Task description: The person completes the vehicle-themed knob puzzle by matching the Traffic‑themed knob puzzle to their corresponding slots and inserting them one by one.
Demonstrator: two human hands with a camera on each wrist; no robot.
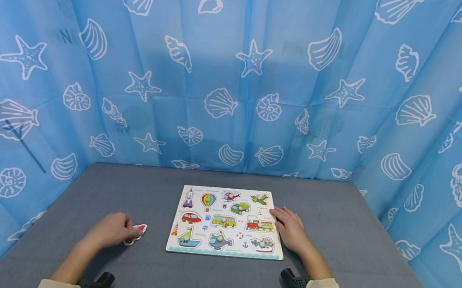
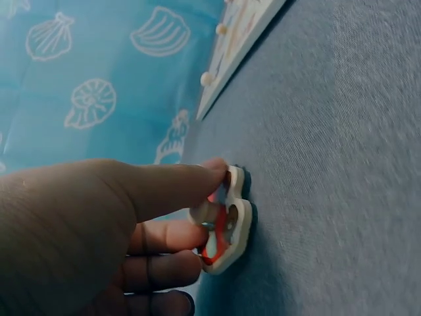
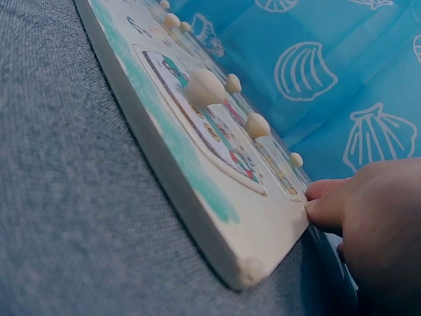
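Note:
My left hand (image 1: 111, 231) pinches a red puzzle piece (image 1: 136, 234) with a pale border, left of the board. In the left wrist view, thumb and forefinger are at the wooden knob of this red car-shaped piece (image 2: 227, 230), its edge close to the cloth. Whether it touches the cloth, I cannot tell. A wooden knob puzzle board (image 1: 200, 250) with vehicle pictures lies flat in the middle. At its right edge rests my right hand (image 1: 292, 231), fingers relaxed. The right wrist view has this hand's fingertips (image 3: 319, 209) against the board's side, near the ship piece (image 3: 204, 125).
A grey cloth (image 1: 139, 274) covers the table. Blue curtains (image 1: 237, 79) with white shell prints stand behind and at both sides. Each wrist wears a black camera band (image 1: 294, 279). Several round knobs (image 3: 258, 125) stick up from the board.

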